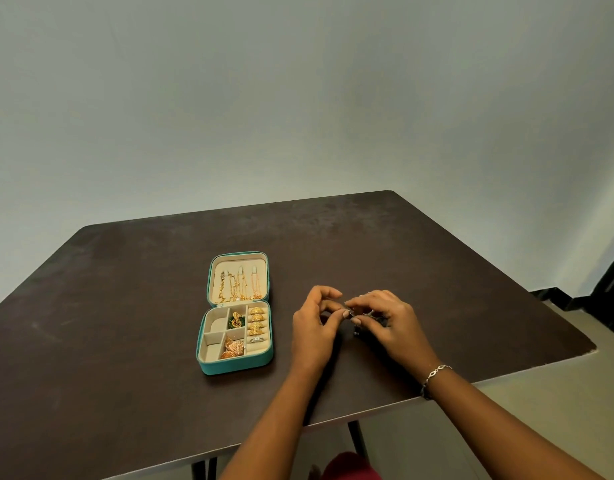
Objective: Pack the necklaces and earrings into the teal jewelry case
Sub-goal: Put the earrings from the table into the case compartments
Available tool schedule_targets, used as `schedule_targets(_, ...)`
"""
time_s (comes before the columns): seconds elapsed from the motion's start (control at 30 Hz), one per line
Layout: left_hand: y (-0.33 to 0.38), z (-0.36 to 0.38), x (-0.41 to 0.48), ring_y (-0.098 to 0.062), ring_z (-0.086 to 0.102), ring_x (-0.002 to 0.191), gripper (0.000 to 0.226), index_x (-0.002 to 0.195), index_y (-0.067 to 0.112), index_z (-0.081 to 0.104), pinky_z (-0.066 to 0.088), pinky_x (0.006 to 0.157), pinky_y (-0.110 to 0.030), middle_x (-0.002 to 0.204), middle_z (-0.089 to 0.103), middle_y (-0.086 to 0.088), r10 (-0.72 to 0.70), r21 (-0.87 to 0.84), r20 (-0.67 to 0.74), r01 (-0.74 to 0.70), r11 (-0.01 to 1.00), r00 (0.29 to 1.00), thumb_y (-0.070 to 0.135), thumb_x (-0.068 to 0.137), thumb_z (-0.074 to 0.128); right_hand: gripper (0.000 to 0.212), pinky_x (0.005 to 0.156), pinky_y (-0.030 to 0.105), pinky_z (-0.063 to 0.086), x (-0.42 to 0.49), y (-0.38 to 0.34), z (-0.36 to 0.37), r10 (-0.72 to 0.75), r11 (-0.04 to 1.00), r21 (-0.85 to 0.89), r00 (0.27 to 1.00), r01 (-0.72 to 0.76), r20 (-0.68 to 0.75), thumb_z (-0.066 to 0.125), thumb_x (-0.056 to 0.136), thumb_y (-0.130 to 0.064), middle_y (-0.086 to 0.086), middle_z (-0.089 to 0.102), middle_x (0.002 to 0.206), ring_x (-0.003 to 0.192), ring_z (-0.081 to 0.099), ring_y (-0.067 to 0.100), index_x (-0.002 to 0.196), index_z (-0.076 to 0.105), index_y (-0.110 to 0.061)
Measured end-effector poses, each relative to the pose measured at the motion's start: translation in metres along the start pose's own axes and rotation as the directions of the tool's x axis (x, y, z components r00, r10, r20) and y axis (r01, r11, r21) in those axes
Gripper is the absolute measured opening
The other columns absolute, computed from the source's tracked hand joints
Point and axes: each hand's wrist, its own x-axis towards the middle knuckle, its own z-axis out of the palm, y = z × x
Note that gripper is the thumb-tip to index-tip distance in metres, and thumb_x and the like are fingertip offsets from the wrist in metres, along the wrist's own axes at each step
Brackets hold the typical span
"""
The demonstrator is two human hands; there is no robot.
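On the dark brown table (125, 306), read as a clock face with the person at 6 o'clock, the teal jewelry case (234, 367) lies open just off the middle toward 9 o'clock. The tabletop is matte, with pale scuffs and dusty smears, and its corners are rounded. The edge near 4 o'clock shows a pale strip. A plain grey-white wall (298, 98) fills the view past 12 o'clock, a beige floor (540, 410) shows beyond the 4 o'clock side, and a dark table leg (359, 441) stands under the near edge.

The case's lid (238, 259) lies back flat toward 12 o'clock, and gold necklaces (238, 287) hang side by side on its cream lining. In the tray, gold rings (257, 320) sit in a row along the 3 o'clock side, with a silver ring (256, 339) below them. Gold and green earrings (236, 320) fill a middle compartment, and orange-gold earrings (233, 348) lie in the one toward 6 o'clock. The compartments on the 9 o'clock side show only the lining.

Both hands hover low over the table at 3 o'clock of the case. The left hand (314, 327) and right hand (385, 320) meet fingertip to fingertip, each pinching a dark piece of jewelry (359, 315). It is too small to tell what kind. A silver bracelet (435, 372) circles the right wrist.
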Motion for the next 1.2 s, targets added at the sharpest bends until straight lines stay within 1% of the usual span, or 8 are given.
schedule_targets(0.17, -0.001, -0.001, 0.0, -0.003, 0.058, 0.079, 0.022, 0.085, 0.024, 0.056, 0.044, 0.062, -0.01, 0.08, 0.062, 0.01, 0.012, 0.045, -0.052, -0.01, 0.999, 0.999, 0.005, 0.08, 0.066, 0.012, 0.068, 0.025, 0.048, 0.0, -0.001, -0.001, 0.061, 0.993, 0.101, 0.997, -0.056, -0.042, 0.071, 0.073, -0.004, -0.006, 0.062, 0.077, 0.078, 0.056, 0.009, 0.076, 0.065, -0.014)
schedule_targets(0.3, -0.001, -0.001, -0.001, -0.007, 0.061, 0.08, 0.018, 0.084, 0.024, 0.063, 0.046, 0.065, -0.02, 0.081, 0.066, 0.011, 0.048, 0.058, -0.043, -0.045, 0.997, 0.998, 0.007, 0.081, 0.066, 0.01, 0.069, 0.027, 0.05, 0.0, 0.0, -0.001, 0.091, 0.986, 0.147, 0.994, -0.082, -0.059, 0.07, 0.075, -0.003, -0.002, 0.065, 0.078, 0.075, 0.059, 0.009, 0.076, 0.067, -0.013)
schedule_targets(0.43, -0.003, -0.002, -0.002, -0.008, 0.063, 0.084, 0.014, 0.088, 0.022, 0.069, 0.05, 0.071, -0.026, 0.084, 0.069, 0.01, 0.074, 0.071, 0.027, -0.076, 0.995, 0.997, 0.012, 0.079, 0.069, 0.023, 0.07, 0.022, 0.05, -0.001, -0.003, 0.0, 0.06, 0.981, 0.188, 0.994, -0.042, -0.095, 0.069, 0.076, -0.004, -0.008, 0.066, 0.078, 0.077, 0.062, 0.007, 0.077, 0.066, -0.027)
schedule_targets(0.63, -0.002, -0.004, 0.0, -0.009, 0.066, 0.074, 0.014, 0.073, 0.016, 0.066, 0.051, 0.07, -0.023, 0.072, 0.07, 0.007, 0.016, -0.073, -0.047, -0.019, 0.997, 0.999, 0.003, 0.079, 0.067, 0.021, 0.072, 0.021, 0.052, 0.002, -0.005, 0.001, 0.092, 0.963, 0.264, 0.987, -0.054, -0.132, 0.065, 0.078, -0.004, -0.005, 0.069, 0.081, 0.078, 0.065, 0.008, 0.081, 0.068, -0.024)
schedule_targets(0.77, -0.003, -0.005, 0.001, -0.012, 0.068, 0.079, 0.015, 0.077, 0.013, 0.061, 0.051, 0.071, -0.025, 0.081, 0.072, -0.009, -0.064, -0.24, -0.085, 0.042, 0.97, 0.994, -0.001, 0.083, 0.061, 0.026, 0.067, 0.017, 0.05, 0.005, 0.01, -0.013, 0.238, 0.921, 0.374, 0.914, -0.105, -0.329, 0.057, 0.084, 0.005, 0.0, 0.065, 0.07, 0.067, 0.063, 0.005, 0.079, 0.065, -0.019)
schedule_targets(0.93, -0.007, -0.011, 0.005, -0.007, 0.066, 0.078, 0.015, 0.087, 0.013, 0.066, 0.048, 0.071, -0.019, 0.081, 0.071, -0.007, -0.129, -0.379, -0.168, 0.056, 0.924, 0.977, 0.0, 0.084, 0.059, 0.023, 0.057, 0.011, 0.043, 0.004, 0.032, -0.028, 0.381, 0.878, 0.456, 0.788, -0.145, -0.483, 0.05, 0.089, 0.002, 0.0, 0.06, 0.065, 0.06, 0.057, -0.002, 0.081, 0.062, -0.016)
schedule_targets(1.07, -0.008, -0.012, 0.007, -0.011, 0.069, 0.084, 0.016, 0.091, 0.009, 0.068, 0.051, 0.071, -0.019, 0.086, 0.072, -0.009, -0.203, -0.503, -0.15, 0.102, 0.858, 0.968, -0.001, 0.085, 0.057, 0.022, 0.059, 0.012, 0.043, 0.004, 0.033, -0.026, 0.399, 0.867, 0.462, 0.816, -0.187, -0.419, 0.05, 0.089, 0.001, 0.004, 0.06, 0.07, 0.063, 0.057, -0.002, 0.083, 0.062, -0.016)
schedule_targets(1.2, -0.009, -0.014, 0.008, -0.015, 0.07, 0.083, 0.022, 0.103, 0.002, 0.064, 0.056, 0.077, -0.024, 0.086, 0.073, -0.005, -0.231, -0.567, -0.097, 0.138, 0.812, 0.968, -0.004, 0.089, 0.049, 0.025, 0.067, 0.019, 0.046, 0.004, 0.036, -0.026, 0.42, 0.847, 0.444, 0.88, -0.292, -0.222, 0.054, 0.086, 0.003, 0.002, 0.063, 0.078, 0.072, 0.057, 0.002, 0.081, 0.063, -0.02)
